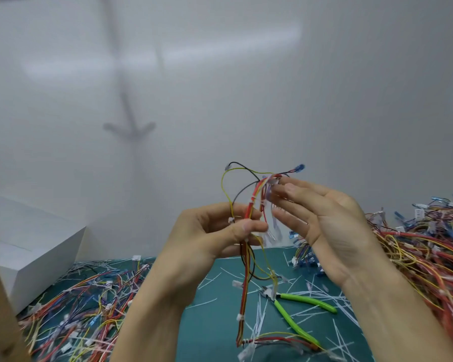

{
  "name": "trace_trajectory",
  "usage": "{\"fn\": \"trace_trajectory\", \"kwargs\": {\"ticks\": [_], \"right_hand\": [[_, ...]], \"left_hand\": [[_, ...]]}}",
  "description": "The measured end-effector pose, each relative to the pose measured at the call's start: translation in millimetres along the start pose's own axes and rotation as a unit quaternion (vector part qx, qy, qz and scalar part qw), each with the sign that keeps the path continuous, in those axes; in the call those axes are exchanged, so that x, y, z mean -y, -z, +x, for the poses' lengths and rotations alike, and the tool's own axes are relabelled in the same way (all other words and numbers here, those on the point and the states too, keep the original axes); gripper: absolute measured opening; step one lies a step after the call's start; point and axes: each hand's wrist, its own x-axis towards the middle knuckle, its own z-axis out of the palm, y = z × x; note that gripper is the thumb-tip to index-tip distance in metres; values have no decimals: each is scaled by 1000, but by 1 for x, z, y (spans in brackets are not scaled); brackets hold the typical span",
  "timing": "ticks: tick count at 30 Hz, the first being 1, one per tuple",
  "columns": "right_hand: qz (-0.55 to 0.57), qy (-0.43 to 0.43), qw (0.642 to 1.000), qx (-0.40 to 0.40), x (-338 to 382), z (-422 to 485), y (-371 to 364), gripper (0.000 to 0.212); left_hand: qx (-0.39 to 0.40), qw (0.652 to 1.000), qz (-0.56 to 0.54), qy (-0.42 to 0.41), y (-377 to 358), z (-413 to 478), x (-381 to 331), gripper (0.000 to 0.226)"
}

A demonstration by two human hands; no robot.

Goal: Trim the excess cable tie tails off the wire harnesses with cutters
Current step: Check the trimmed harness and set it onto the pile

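A wire harness (pixel 246 278) of red, yellow and black wires with white cable ties hangs upright in front of me. My left hand (pixel 220 231) pinches it at mid-height between thumb and fingers. Just to the right, my right hand (pixel 322 218) is spread palm-up, its fingertips touching the harness's upper wires near a blue terminal (pixel 300 167). The green-handled cutters (pixel 296 312) lie on the teal mat (pixel 215 327) below my hands, jaws pointing up-left, held by neither hand. Cut white tie tails (pixel 309 296) litter the mat around them.
A large heap of harnesses (pixel 429 257) fills the right side. Another spread of harnesses (pixel 84 304) covers the left of the mat. A white box (pixel 24 252) stands at the far left against the white wall. A brown edge crosses the bottom-left corner.
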Motion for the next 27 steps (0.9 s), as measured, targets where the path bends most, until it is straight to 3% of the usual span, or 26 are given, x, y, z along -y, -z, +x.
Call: {"fn": "trace_trajectory", "kwargs": {"ticks": [5,8,10,14,17,19,27], "right_hand": [[-46,-18,998,47,4,-4,-1,16],[-135,-26,985,101,6,-8,-2,15],[-268,-37,949,162,7,-9,-1,23],[-493,-70,818,289,-1,-9,0,25],[-553,-46,777,298,-12,-8,-2,20],[-548,-44,783,293,-16,-7,-3,13],[-403,-69,881,236,-4,-6,0,7]], "left_hand": [[-90,992,-87,-19,2,4,0,26],[-131,984,-118,-35,5,4,-1,27],[-155,978,-133,-43,7,5,-1,26],[-188,965,-170,-59,9,6,0,23],[-197,958,-196,-74,8,6,-2,27],[-202,953,-211,-84,8,6,-3,26],[-213,939,-253,-90,20,6,-5,19]]}}
